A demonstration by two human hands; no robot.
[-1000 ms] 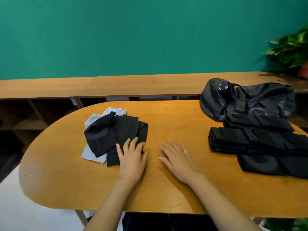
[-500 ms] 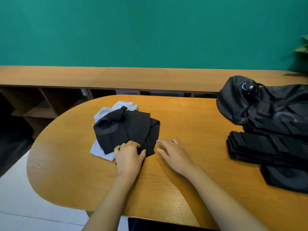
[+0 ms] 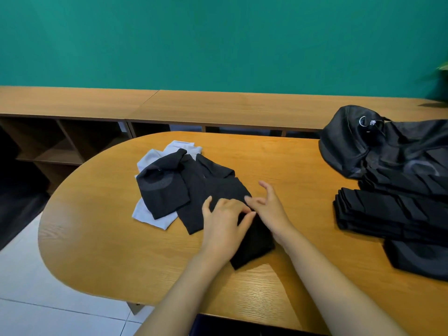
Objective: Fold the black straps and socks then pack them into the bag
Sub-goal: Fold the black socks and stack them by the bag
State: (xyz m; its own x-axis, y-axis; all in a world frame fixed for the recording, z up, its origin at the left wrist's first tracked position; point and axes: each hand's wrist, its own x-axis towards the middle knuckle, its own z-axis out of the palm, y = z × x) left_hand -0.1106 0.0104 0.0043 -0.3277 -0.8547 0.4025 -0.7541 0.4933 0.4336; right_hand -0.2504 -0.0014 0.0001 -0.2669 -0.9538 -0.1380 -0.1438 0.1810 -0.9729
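Head view: your left hand [image 3: 224,229] lies on a black sock [image 3: 257,246] in the middle of the surface [image 3: 101,238]. Its fingers [image 3: 230,204] are curled down onto the cloth, and the thumb presses in from the side, so it grips the sock. Your right hand [image 3: 272,212] is just beside the left, on the same sock. Its fingers are spread and fairly straight and rest on the fabric rather than closing round it, though their tips are blurred. The sock runs from under both hands toward you, and its near end lies flat on the wood between your forearms.

The far end of the sock touches the heap of dark socks [image 3: 169,187] to your left, which lies on top of some pale grey socks [image 3: 150,217]. The folded black straps [image 3: 378,212] sit in a stack well to your right. The black bag [image 3: 358,146] lies slumped just behind them, touching the stack. Another dark piece of cloth [image 3: 417,258] lies in front of the straps, near the right edge of the view. A low wooden shelf unit [image 3: 218,105] runs along the green wall [image 3: 218,40] beyond the surface.
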